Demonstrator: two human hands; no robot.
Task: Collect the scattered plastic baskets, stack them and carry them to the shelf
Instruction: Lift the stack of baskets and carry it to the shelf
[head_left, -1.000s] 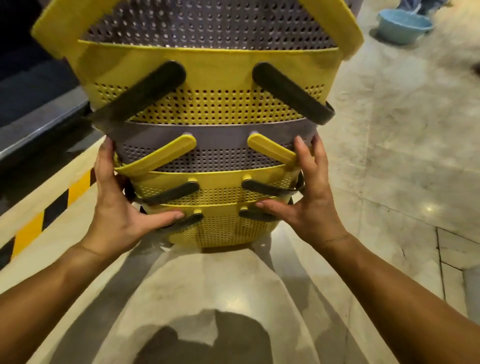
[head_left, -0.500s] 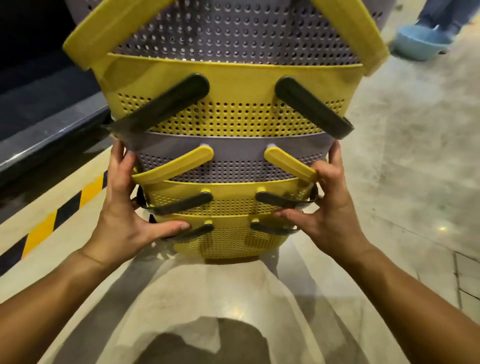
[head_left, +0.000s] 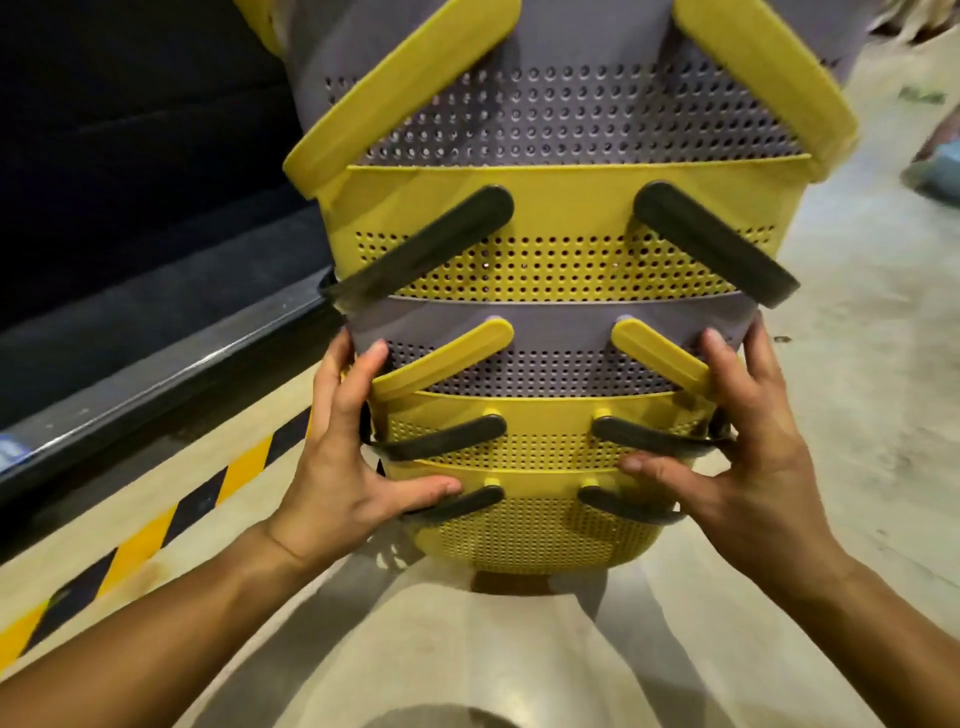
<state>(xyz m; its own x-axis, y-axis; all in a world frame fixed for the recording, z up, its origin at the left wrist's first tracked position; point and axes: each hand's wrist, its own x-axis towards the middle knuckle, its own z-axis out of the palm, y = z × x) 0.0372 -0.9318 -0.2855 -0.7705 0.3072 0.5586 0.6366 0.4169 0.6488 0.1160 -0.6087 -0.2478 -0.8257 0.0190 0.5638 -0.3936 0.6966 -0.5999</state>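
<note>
Carrying a tall nested stack (head_left: 545, 291) of perforated yellow and grey baskets, held in the air over the floor (head_left: 857, 415). Probably light and stiff but top-heavy, with slick walls and loose handles. Left hand (head_left: 345, 457) and right hand (head_left: 748, 457) spread, pressed against the lower baskets' sides. Striped kerb (head_left: 171, 514) close on the left; open floor to the right.

Pale polished floor (head_left: 857, 415), yellow-and-black hazard stripe (head_left: 171, 514) along its left edge.
</note>
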